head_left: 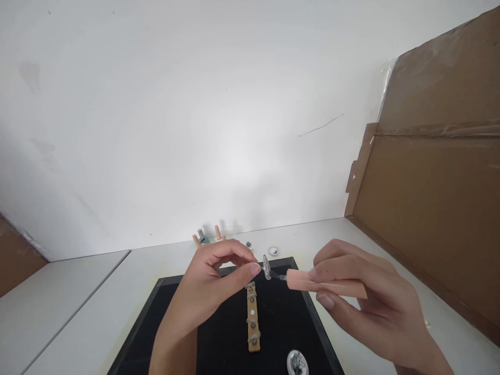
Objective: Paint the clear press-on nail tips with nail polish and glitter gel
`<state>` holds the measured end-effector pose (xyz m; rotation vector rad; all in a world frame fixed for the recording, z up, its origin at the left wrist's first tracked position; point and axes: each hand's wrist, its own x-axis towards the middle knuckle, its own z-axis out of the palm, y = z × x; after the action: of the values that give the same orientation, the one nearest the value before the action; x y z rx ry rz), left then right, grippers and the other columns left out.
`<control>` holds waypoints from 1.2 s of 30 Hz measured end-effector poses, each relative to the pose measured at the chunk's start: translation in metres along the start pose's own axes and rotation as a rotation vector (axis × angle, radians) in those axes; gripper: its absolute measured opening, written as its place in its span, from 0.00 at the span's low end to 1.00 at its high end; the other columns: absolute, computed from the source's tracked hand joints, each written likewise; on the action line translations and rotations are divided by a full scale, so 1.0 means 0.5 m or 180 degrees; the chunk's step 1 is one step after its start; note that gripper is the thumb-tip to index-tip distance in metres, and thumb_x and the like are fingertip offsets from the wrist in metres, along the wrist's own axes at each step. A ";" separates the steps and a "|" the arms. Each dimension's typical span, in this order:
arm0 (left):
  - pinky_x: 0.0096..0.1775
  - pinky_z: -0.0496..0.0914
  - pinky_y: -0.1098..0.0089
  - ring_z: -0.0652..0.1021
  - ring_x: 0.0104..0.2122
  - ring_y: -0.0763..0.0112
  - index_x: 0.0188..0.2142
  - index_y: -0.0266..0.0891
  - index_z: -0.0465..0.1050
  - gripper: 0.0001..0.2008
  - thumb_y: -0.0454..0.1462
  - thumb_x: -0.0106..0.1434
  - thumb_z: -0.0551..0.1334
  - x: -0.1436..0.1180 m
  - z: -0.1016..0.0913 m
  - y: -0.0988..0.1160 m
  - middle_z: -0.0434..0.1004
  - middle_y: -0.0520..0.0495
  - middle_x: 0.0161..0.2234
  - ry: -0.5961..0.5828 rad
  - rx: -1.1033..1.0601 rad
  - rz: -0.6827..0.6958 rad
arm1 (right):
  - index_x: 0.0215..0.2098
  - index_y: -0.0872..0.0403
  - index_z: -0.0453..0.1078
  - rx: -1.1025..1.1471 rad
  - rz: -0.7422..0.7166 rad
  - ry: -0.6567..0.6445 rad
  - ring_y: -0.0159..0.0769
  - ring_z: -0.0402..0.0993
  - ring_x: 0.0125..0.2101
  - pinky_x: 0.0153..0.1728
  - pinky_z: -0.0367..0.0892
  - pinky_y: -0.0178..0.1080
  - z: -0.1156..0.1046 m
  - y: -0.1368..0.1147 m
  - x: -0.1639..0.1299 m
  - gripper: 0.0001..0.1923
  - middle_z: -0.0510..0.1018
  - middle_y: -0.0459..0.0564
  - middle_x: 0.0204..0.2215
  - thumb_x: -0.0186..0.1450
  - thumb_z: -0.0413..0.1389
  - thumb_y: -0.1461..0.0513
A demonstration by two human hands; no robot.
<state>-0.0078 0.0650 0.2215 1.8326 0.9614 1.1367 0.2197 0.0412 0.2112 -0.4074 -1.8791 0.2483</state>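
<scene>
Low in the frame's centre, the right hand (363,297) pinches a long peach-coloured false nail tip (326,285) mounted on a small clear plastic stand (267,267); the left hand (213,284), fingers curled, touches that stand's disc; below lies a black mat (219,344) bearing a tan strip with clear clips (253,324); no legible writing.

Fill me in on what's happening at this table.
A person works with bare hands above a black tray. The right hand holds a peach-coloured handle with a thin tip. The left hand pinches at a small clear disc on that tip. On the tray lie a wooden strip with small fittings and a round silvery piece. A few small parts sit by the wall, and cardboard leans at right.
</scene>
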 end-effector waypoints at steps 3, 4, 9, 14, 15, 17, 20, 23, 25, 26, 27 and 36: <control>0.32 0.70 0.76 0.75 0.28 0.73 0.28 0.41 0.77 0.05 0.36 0.61 0.66 0.003 0.002 0.001 0.77 0.52 0.25 -0.0035 0.0043 -0.0010 | 0.42 0.53 0.71 0.0001 -0.0026 0.0030 0.30 0.68 0.25 0.23 0.66 0.32 0.001 -0.001 0.000 0.14 0.73 0.45 0.24 0.61 0.55 0.74; 0.32 0.70 0.76 0.75 0.28 0.73 0.28 0.41 0.77 0.05 0.36 0.61 0.66 0.003 0.004 0.001 0.76 0.52 0.25 -0.0069 0.0050 -0.0019 | 0.42 0.53 0.71 -0.0003 -0.0033 0.0041 0.30 0.68 0.25 0.23 0.66 0.32 0.002 -0.001 0.000 0.15 0.72 0.45 0.24 0.61 0.55 0.74; 0.29 0.69 0.74 0.75 0.27 0.71 0.29 0.40 0.77 0.05 0.37 0.61 0.65 0.007 0.015 -0.001 0.76 0.51 0.24 -0.0279 0.0022 -0.0036 | 0.41 0.53 0.71 -0.0015 -0.0034 0.0075 0.30 0.68 0.25 0.23 0.66 0.32 0.003 -0.001 -0.003 0.15 0.71 0.44 0.24 0.60 0.55 0.74; 0.31 0.70 0.74 0.75 0.28 0.71 0.28 0.40 0.77 0.05 0.35 0.61 0.65 0.011 0.021 0.001 0.76 0.51 0.25 -0.0301 0.0072 -0.0027 | 0.42 0.53 0.71 0.0064 -0.0079 0.0037 0.30 0.68 0.25 0.22 0.66 0.31 0.003 -0.001 0.004 0.15 0.71 0.44 0.23 0.60 0.54 0.74; 0.31 0.70 0.74 0.75 0.28 0.71 0.28 0.40 0.77 0.05 0.35 0.61 0.65 0.011 0.021 0.002 0.76 0.51 0.25 -0.0307 0.0058 -0.0016 | 0.41 0.53 0.72 0.0055 -0.0084 0.0039 0.30 0.69 0.24 0.22 0.66 0.31 0.003 -0.002 0.006 0.14 0.72 0.44 0.23 0.60 0.54 0.74; 0.31 0.70 0.74 0.75 0.28 0.71 0.28 0.40 0.77 0.05 0.35 0.61 0.65 0.010 0.021 0.002 0.76 0.51 0.25 -0.0308 0.0009 0.0003 | 0.41 0.53 0.72 0.0025 -0.0058 0.0040 0.30 0.69 0.24 0.21 0.66 0.32 0.003 -0.003 0.007 0.14 0.72 0.45 0.23 0.60 0.54 0.73; 0.30 0.70 0.74 0.75 0.28 0.71 0.28 0.40 0.77 0.04 0.36 0.60 0.65 0.006 0.019 0.002 0.76 0.51 0.25 -0.0316 -0.0082 0.0019 | 0.41 0.53 0.72 0.0007 -0.0027 0.0052 0.30 0.69 0.24 0.21 0.66 0.32 0.002 -0.003 0.005 0.14 0.72 0.45 0.24 0.60 0.55 0.73; 0.29 0.69 0.74 0.74 0.27 0.72 0.28 0.39 0.77 0.05 0.36 0.60 0.66 0.002 0.014 0.001 0.75 0.50 0.24 -0.0299 -0.0141 0.0029 | 0.41 0.53 0.72 -0.0004 -0.0031 0.0073 0.30 0.69 0.25 0.23 0.66 0.32 0.000 -0.002 0.001 0.14 0.73 0.45 0.25 0.60 0.55 0.74; 0.29 0.68 0.74 0.74 0.26 0.72 0.27 0.39 0.77 0.05 0.36 0.59 0.66 -0.001 0.010 0.002 0.75 0.51 0.23 -0.0281 -0.0162 0.0027 | 0.41 0.53 0.72 -0.0029 -0.0022 0.0074 0.30 0.69 0.26 0.24 0.66 0.32 -0.001 -0.001 -0.002 0.14 0.72 0.45 0.26 0.60 0.55 0.74; 0.28 0.68 0.74 0.73 0.26 0.72 0.26 0.39 0.77 0.05 0.36 0.59 0.66 -0.002 0.008 0.002 0.75 0.51 0.23 -0.0276 -0.0179 0.0021 | 0.41 0.53 0.72 -0.0043 -0.0020 0.0076 0.30 0.69 0.26 0.24 0.66 0.33 -0.001 -0.001 -0.002 0.14 0.72 0.45 0.26 0.60 0.55 0.74; 0.28 0.68 0.74 0.73 0.26 0.72 0.26 0.39 0.77 0.06 0.35 0.59 0.66 -0.003 0.007 0.001 0.75 0.51 0.23 -0.0268 -0.0203 0.0016 | 0.41 0.53 0.72 -0.0056 -0.0019 0.0081 0.31 0.69 0.26 0.24 0.66 0.33 -0.001 -0.001 -0.003 0.14 0.72 0.45 0.26 0.60 0.55 0.74; 0.31 0.70 0.75 0.75 0.27 0.73 0.27 0.40 0.78 0.04 0.35 0.59 0.69 -0.003 -0.002 -0.011 0.77 0.51 0.25 -0.0187 -0.0603 0.0085 | 0.41 0.52 0.72 -0.0027 -0.0015 0.0112 0.32 0.68 0.25 0.22 0.65 0.34 0.000 0.000 -0.003 0.14 0.72 0.45 0.25 0.60 0.55 0.73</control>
<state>-0.0101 0.0664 0.2165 1.7205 0.7705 1.1429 0.2200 0.0403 0.2098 -0.4107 -1.8471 0.2285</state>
